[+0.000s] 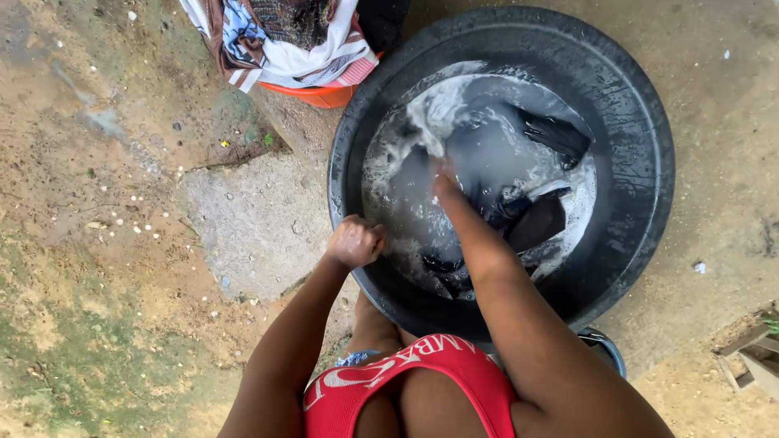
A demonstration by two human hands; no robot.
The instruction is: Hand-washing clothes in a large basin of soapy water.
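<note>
A wide black basin (633, 122) stands on the ground and holds soapy grey water with dark clothing (535, 215) soaking in it. My right hand (445, 180) reaches down into the water near the middle of the basin; its fingers are under the suds, so what they touch is hidden. My left hand (355, 242) is curled into a fist and rests on the basin's near left rim, with nothing visible in it.
An orange tub (320, 93) piled with striped and patterned laundry (284, 40) sits just beyond the basin at the upper left. The ground is bare dirt with a cracked concrete patch (251, 219). Wooden pieces (755, 353) lie at the right edge.
</note>
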